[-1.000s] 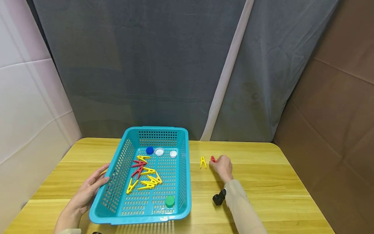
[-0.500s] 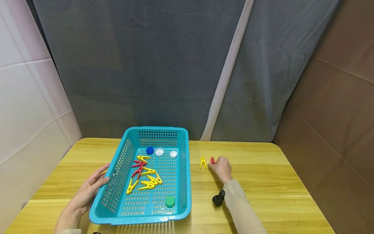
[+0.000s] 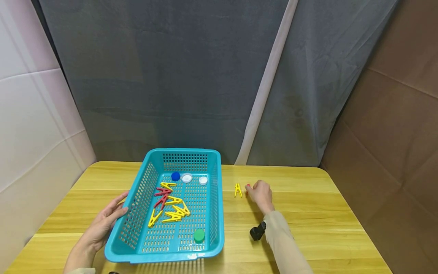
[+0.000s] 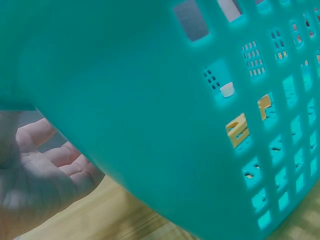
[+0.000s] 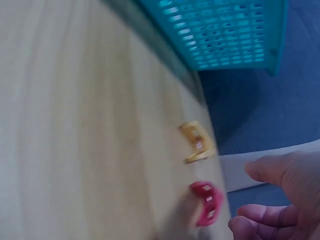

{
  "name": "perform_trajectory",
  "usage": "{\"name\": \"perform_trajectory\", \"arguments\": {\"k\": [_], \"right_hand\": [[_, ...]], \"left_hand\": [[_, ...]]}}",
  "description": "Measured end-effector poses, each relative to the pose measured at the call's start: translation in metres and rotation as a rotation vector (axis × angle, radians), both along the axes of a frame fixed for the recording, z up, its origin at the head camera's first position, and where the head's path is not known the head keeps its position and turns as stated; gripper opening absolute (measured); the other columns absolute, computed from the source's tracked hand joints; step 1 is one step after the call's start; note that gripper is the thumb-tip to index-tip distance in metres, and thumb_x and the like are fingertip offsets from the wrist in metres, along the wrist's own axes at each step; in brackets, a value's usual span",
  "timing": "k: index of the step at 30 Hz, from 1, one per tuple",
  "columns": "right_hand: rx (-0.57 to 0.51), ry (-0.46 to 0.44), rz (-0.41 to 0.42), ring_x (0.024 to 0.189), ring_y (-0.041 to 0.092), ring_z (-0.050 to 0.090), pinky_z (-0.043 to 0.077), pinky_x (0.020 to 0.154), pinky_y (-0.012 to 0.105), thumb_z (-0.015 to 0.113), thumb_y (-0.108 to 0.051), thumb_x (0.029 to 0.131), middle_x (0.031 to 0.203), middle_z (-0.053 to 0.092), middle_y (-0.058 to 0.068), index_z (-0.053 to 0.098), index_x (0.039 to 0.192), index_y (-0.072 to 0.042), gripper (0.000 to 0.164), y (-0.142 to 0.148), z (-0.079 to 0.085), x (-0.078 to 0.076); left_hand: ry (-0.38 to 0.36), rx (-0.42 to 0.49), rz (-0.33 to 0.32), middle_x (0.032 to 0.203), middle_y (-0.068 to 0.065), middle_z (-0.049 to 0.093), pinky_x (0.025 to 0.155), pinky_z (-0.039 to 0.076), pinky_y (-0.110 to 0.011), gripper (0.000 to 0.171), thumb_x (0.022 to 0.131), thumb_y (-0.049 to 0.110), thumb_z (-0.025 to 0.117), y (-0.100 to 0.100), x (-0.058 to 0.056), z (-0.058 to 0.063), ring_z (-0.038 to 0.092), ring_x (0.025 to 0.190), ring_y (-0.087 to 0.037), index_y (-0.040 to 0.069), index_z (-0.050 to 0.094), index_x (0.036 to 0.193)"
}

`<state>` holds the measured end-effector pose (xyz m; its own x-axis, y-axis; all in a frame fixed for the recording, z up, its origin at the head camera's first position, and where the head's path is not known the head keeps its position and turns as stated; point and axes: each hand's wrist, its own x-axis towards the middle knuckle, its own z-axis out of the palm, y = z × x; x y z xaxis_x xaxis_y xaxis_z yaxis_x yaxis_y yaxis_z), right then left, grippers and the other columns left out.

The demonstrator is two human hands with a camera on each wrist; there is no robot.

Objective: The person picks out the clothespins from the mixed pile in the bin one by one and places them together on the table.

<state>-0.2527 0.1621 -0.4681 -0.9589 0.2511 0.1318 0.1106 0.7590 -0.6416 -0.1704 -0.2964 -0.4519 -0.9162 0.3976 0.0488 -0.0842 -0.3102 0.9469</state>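
My left hand (image 3: 100, 224) holds the left rim of a turquoise plastic basket (image 3: 219, 213), its thumb at the edge; the wall hides part of the hand in the left wrist view. Several yellow and red clothespins (image 3: 154, 218) lie inside the basket. My right hand (image 3: 261, 196) is over a red clothespin (image 3: 248, 187) on the table and partly covers it in the head view. In the right wrist view, that red clothespin (image 5: 210, 204) lies apart from the thumb (image 5: 267, 169) and fingers, which are spread. A yellow clothespin (image 3: 238, 190) lies just left of it.
In the basket are a blue cap (image 3: 175, 176), two white caps (image 3: 186, 177) and a green cap (image 3: 199, 236). The wooden table (image 3: 308, 213) ends at a grey curtain (image 3: 191, 95). Cloth walls stand at left and right.
My right hand shifted slightly left and back again over the red clothespin, which showed more fully half a second ago and is now partly covered. The left hand and basket stay put.
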Motion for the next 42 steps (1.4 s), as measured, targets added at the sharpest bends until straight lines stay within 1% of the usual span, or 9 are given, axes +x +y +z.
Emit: {"name": "perform_trajectory", "arguments": {"k": [4,8,17,22,23,28,31,35,42], "right_hand": [[-0.006,0.079,0.020,0.048,0.013,0.043,0.038,0.048,0.027,0.071,-0.024,0.083,0.060,0.052,0.003,0.057,0.069,-0.003,0.028,-0.002,0.010,0.000],[-0.028,0.107,0.037,0.047,0.014,0.049,0.044,0.050,0.028,0.070,-0.023,0.083,0.061,0.059,0.006,0.063,0.078,0.000,0.025,-0.008,0.022,-0.002],[-0.073,0.153,0.102,0.049,0.012,0.049,0.045,0.051,0.027,0.068,-0.021,0.086,0.059,0.057,0.004,0.065,0.081,0.000,0.022,-0.025,0.049,-0.007],[-0.135,0.173,0.135,0.052,0.016,0.049,0.044,0.051,0.028,0.067,-0.019,0.085,0.063,0.056,0.006,0.063,0.081,0.001,0.021,-0.036,0.061,-0.008],[-0.140,0.194,0.144,0.051,0.016,0.048,0.043,0.049,0.027,0.067,-0.018,0.085,0.061,0.055,0.006,0.063,0.080,0.002,0.021,-0.038,0.064,-0.007],[-0.155,0.219,0.191,0.050,0.017,0.049,0.044,0.049,0.025,0.066,-0.017,0.086,0.059,0.052,0.005,0.062,0.081,0.002,0.020,-0.049,0.073,-0.008],[-0.170,0.184,0.199,0.051,0.017,0.049,0.043,0.048,0.024,0.066,-0.017,0.088,0.060,0.052,0.006,0.062,0.084,0.001,0.019,-0.056,0.078,-0.011],[-0.164,0.167,0.204,0.055,0.015,0.050,0.044,0.049,0.022,0.066,-0.020,0.088,0.066,0.056,0.006,0.063,0.086,0.000,0.020,-0.065,0.083,-0.012],[-0.152,0.220,0.249,0.059,0.017,0.054,0.045,0.053,0.025,0.069,-0.020,0.086,0.069,0.061,0.007,0.064,0.080,-0.001,0.020,-0.081,0.091,-0.013]], "left_hand": [[0.001,-0.004,0.003,0.114,0.007,0.059,0.076,0.055,-0.035,0.044,0.100,0.004,0.037,0.000,0.000,0.000,0.062,0.098,-0.014,0.035,0.046,0.129],[0.002,-0.007,0.004,0.114,0.007,0.059,0.076,0.055,-0.035,0.044,0.100,0.004,0.038,0.000,0.000,0.000,0.062,0.098,-0.013,0.035,0.046,0.129],[0.000,0.000,-0.002,0.114,0.007,0.058,0.076,0.055,-0.036,0.043,0.100,0.004,0.037,-0.001,0.000,0.000,0.062,0.098,-0.014,0.035,0.046,0.130],[-0.012,-0.019,0.021,0.114,0.007,0.059,0.076,0.055,-0.036,0.042,0.100,0.005,0.039,0.000,0.001,0.000,0.062,0.098,-0.014,0.036,0.046,0.129],[-0.015,-0.025,0.028,0.114,0.008,0.059,0.076,0.055,-0.036,0.042,0.100,0.005,0.039,0.001,0.001,0.000,0.062,0.098,-0.014,0.036,0.046,0.128],[-0.026,-0.046,0.048,0.113,0.008,0.059,0.076,0.055,-0.035,0.041,0.100,0.006,0.041,0.002,0.001,0.001,0.062,0.097,-0.013,0.036,0.046,0.127],[-0.032,-0.058,0.056,0.113,0.009,0.059,0.076,0.055,-0.035,0.041,0.100,0.006,0.041,0.002,0.001,0.001,0.062,0.097,-0.013,0.036,0.046,0.127],[-0.040,-0.080,0.065,0.113,0.010,0.059,0.076,0.055,-0.035,0.040,0.100,0.007,0.041,0.001,0.000,0.002,0.062,0.097,-0.013,0.037,0.044,0.126],[-0.053,-0.096,0.077,0.113,0.011,0.059,0.076,0.055,-0.035,0.040,0.100,0.007,0.042,0.002,0.000,0.003,0.062,0.097,-0.013,0.037,0.043,0.127]]}}
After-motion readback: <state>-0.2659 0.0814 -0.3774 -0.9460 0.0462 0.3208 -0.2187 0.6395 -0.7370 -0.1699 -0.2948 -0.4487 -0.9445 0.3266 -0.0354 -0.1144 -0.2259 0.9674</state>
